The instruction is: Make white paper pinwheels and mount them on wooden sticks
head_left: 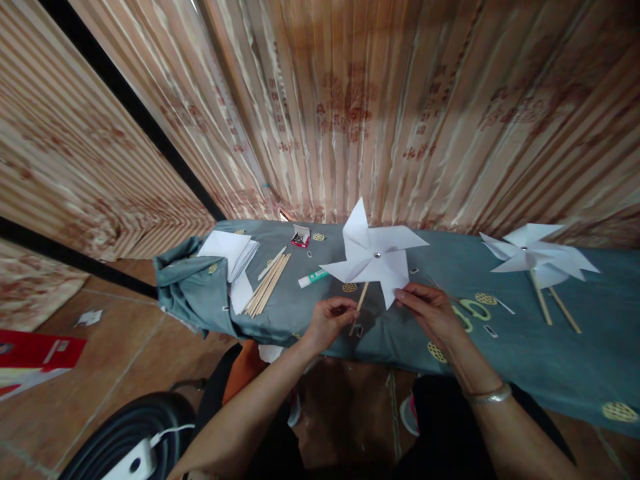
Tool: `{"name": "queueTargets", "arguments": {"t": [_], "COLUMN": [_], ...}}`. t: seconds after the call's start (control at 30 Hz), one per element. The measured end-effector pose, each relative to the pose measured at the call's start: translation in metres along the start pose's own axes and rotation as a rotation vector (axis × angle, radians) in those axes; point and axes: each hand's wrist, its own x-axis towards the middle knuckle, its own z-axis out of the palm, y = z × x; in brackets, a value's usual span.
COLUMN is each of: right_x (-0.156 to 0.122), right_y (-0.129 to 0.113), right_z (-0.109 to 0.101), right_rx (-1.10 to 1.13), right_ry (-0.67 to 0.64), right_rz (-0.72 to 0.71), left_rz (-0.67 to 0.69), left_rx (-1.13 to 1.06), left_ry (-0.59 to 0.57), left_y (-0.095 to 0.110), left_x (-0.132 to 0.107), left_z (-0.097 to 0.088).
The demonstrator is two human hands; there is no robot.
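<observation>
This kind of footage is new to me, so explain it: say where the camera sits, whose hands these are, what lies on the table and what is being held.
There is no machine here: one camera on a person's head looks forward and down, so both arms are the wearer's own. The left hand pinches the stick of a white paper pinwheel; the right hand has its fingers at a lower blade, grip unclear. On the grey-green tablecloth lie a bundle of wooden sticks, white paper sheets, a glue stick, a small red box and more pinwheels on the right.

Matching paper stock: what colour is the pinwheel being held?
White; the pinwheel shows best in the head view.
</observation>
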Motion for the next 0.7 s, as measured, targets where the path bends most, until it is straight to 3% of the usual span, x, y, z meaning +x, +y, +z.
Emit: {"name": "queueTargets", "arguments": {"t": [0.43,0.7], "right_x": [-0.007,-0.007], "right_y": [0.008,0.011], "right_z": [0.020,0.029], "right_rx": [-0.007,-0.043], "right_ry": [-0.158,-0.143], "right_rz": [0.037,0.042], "left_rz": [-0.011,-0.022], "left_rx": [-0.013,-0.043], "left_ry": [-0.023,-0.039], "left_y": [-0.004,-0.003], "left_x": [0.000,-0.002], "left_z": [0.004,0.008]}}
